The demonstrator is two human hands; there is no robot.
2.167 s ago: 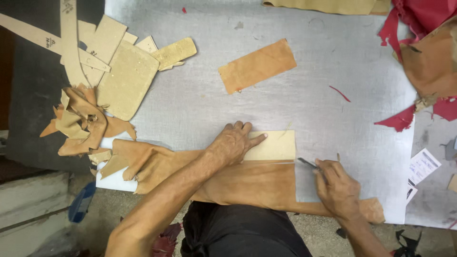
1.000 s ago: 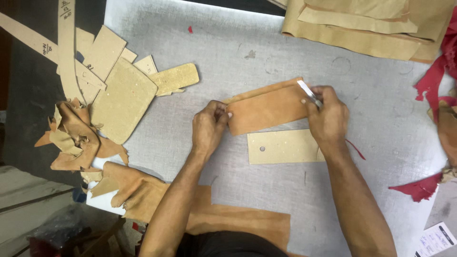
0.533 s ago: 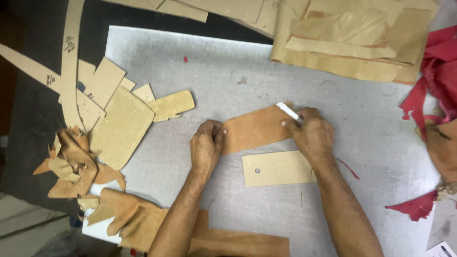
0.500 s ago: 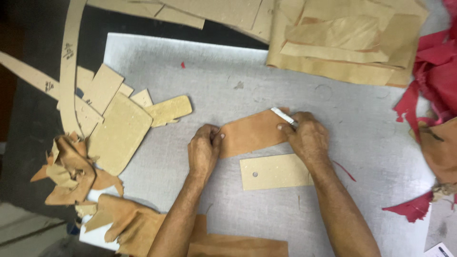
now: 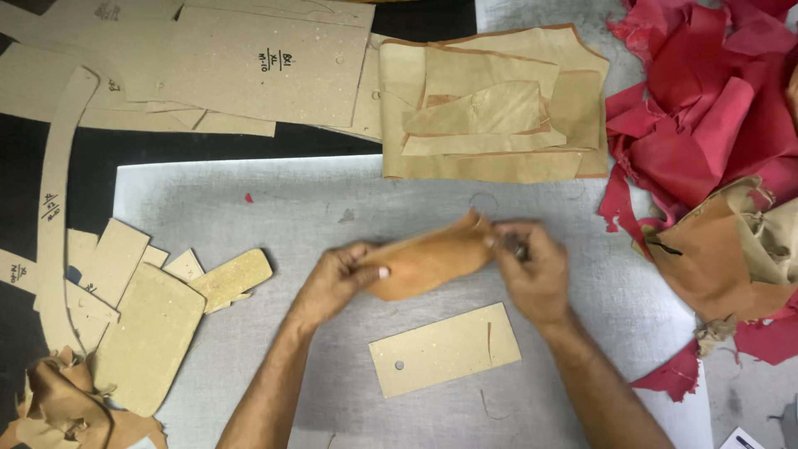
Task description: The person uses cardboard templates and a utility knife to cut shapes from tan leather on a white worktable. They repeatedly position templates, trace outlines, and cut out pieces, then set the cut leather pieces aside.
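Observation:
Both hands hold a tan leather piece (image 5: 428, 259) lifted off the grey cutting mat (image 5: 249, 224). My left hand (image 5: 337, 278) pinches its left end. My right hand (image 5: 532, 266) grips its right end and also has a small metal tool tucked in the fingers. Just below the hands a rectangular cardboard template (image 5: 445, 349) with a small hole lies flat on the mat.
A stack of tan leather sheets (image 5: 495, 108) lies at the top centre and cardboard patterns (image 5: 199, 66) at the top left. Red leather scraps (image 5: 706, 100) pile on the right. Small cardboard templates (image 5: 150, 324) and tan offcuts (image 5: 58, 403) sit at the left.
The leather piece lay flat on the mat under both hands; now it is lifted and bowed between them. The view has tilted further up the table.

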